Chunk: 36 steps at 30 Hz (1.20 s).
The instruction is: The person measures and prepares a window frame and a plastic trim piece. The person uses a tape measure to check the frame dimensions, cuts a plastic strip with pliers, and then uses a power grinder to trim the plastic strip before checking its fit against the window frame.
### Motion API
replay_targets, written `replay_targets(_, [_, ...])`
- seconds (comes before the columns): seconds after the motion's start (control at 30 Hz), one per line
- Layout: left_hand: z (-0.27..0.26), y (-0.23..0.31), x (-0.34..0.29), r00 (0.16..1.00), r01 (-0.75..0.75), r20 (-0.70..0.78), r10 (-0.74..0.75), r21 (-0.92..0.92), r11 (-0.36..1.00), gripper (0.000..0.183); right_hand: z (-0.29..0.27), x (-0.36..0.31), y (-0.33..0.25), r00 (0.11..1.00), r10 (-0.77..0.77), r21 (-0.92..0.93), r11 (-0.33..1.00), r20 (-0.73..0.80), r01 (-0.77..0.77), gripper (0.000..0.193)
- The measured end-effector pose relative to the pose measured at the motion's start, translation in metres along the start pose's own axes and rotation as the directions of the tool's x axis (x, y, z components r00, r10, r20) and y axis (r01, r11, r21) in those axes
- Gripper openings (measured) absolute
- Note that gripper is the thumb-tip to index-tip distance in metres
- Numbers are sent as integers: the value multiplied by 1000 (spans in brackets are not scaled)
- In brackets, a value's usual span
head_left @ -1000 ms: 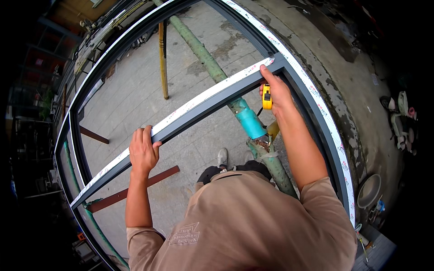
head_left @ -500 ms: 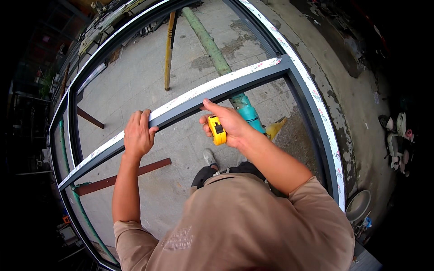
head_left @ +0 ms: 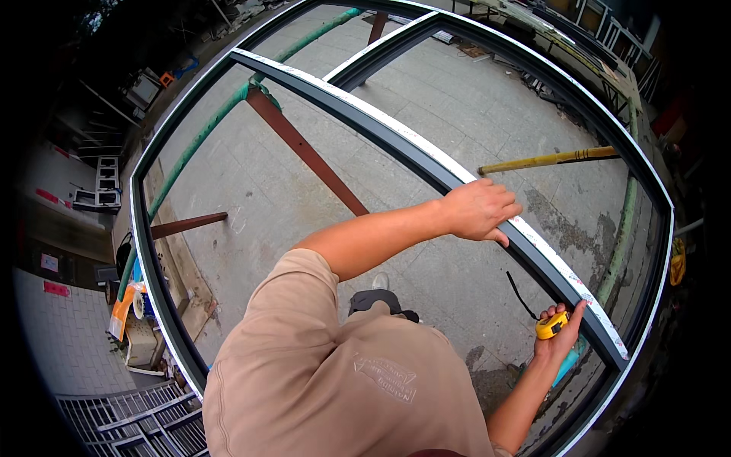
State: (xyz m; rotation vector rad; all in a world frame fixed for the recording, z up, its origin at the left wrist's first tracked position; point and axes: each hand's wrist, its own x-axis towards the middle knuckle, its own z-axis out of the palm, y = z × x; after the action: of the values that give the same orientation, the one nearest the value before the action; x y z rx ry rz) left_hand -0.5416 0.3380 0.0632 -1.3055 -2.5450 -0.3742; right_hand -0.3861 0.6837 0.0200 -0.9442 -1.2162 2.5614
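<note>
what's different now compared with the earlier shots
The view has swung round to the left. The left hand is farther along the crossbar toward its right-hand end, and the right hand, farther in a moment ago, is back near that end. Unchanged: the left hand grips the crossbar; the right hand holds the yellow tape measure.
</note>
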Motion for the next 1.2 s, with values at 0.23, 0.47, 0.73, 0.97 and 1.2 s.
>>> replay_targets(0.23, [-71,-173,-132,984,162,-105,-146,156,974,75,-2,1,-12,992,-29,-82,996,-124,19,54])
replay_targets(0.47, [-65,-203,-122,998,32,-55,-28,84,996,74,-1,0,-18,996,3,-102,995,-85,-11,58])
replay_targets(0.73, [-61,-205,-128,989,25,-145,-22,21,999,72,117,-40,51,984,-85,-230,972,-155,48,55])
replay_targets(0.97, [-65,-208,-130,985,3,-171,9,72,997,73,256,-54,165,988,104,-160,983,115,-85,55])
replay_targets(1.2, [-63,-209,-135,992,41,-120,-41,0,999,72,317,-54,197,959,248,-161,961,138,-225,56])
